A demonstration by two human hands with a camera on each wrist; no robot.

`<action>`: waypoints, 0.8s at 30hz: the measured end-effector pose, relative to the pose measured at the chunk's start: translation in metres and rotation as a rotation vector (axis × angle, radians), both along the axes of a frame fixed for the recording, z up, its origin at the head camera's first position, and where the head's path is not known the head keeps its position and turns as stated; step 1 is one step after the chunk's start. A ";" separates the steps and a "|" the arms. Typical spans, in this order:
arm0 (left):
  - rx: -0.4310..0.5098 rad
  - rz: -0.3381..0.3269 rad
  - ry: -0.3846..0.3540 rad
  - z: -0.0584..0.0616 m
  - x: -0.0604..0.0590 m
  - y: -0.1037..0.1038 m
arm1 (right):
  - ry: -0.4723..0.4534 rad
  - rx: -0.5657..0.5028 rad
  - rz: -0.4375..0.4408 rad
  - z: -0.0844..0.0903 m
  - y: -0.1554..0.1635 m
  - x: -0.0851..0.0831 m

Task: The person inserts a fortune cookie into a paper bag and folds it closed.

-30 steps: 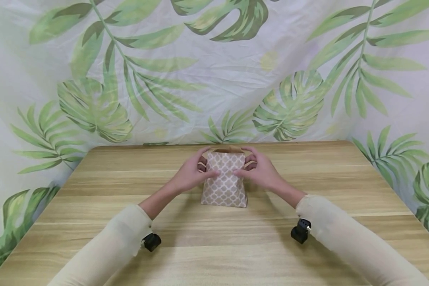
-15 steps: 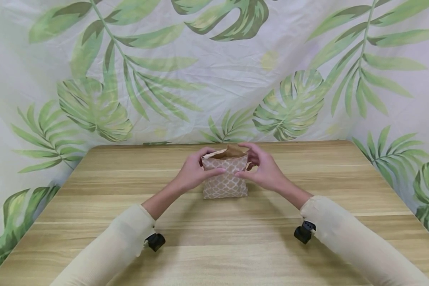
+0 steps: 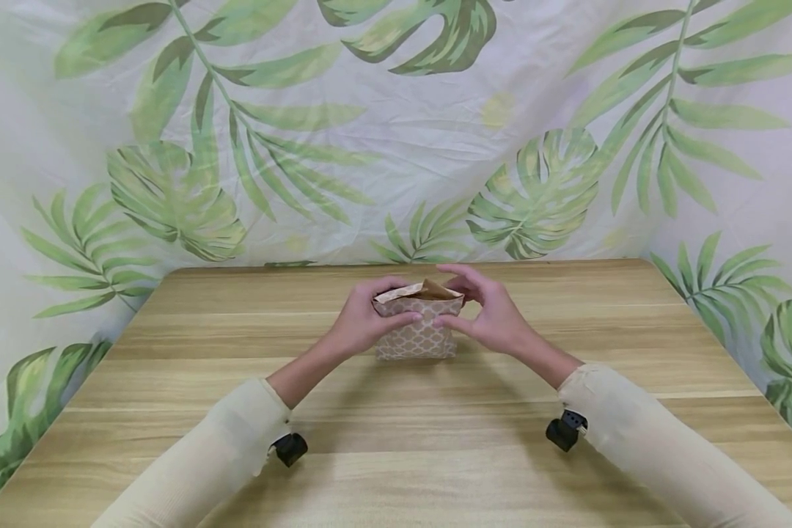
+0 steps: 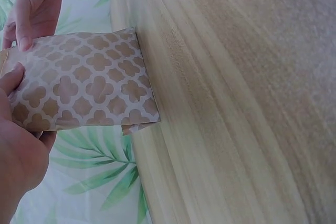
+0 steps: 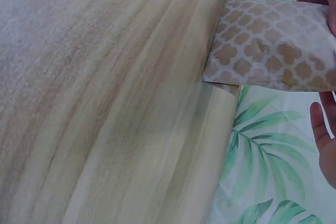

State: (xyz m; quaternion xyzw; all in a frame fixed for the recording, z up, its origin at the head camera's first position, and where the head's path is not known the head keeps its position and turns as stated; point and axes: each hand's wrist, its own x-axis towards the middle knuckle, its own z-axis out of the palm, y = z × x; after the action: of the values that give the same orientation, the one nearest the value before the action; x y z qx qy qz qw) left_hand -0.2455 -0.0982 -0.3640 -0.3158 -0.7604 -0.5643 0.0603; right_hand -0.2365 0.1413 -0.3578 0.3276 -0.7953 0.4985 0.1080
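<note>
between left hand [image 3: 359, 323] and right hand [image 3: 491, 317], paper bag [image 3: 417, 334] pinched.

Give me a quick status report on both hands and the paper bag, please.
Left hand and right hand both pinching the patterned paper bag near its top. Bag upright on the wooden table, top flap partly folded. Nothing in the way.

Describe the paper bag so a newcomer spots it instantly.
On the wooden table, look near the far edge, between the left hand and right hand. The small paper bag stands there: brown with a white lattice print, top folded over.
</note>
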 end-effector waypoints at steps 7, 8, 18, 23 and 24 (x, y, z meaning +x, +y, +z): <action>0.053 -0.009 0.020 -0.004 0.000 0.002 | -0.019 -0.039 -0.008 0.001 -0.004 -0.001; 0.065 -0.014 0.021 -0.004 0.000 0.002 | -0.020 -0.042 -0.012 0.001 -0.005 -0.001; 0.122 -0.005 -0.011 -0.005 -0.001 0.005 | -0.018 -0.055 -0.015 0.001 -0.007 -0.004; 0.093 0.025 -0.010 -0.003 -0.002 0.004 | -0.027 -0.055 -0.025 0.001 -0.009 -0.004; 0.076 0.039 -0.002 -0.003 -0.001 0.004 | -0.026 -0.055 -0.028 0.001 -0.009 -0.004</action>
State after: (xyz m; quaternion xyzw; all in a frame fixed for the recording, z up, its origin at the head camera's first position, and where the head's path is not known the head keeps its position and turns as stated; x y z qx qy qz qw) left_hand -0.2469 -0.0942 -0.3670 -0.2977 -0.7445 -0.5918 0.0822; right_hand -0.2405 0.1325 -0.3564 0.3066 -0.7873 0.5228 0.1135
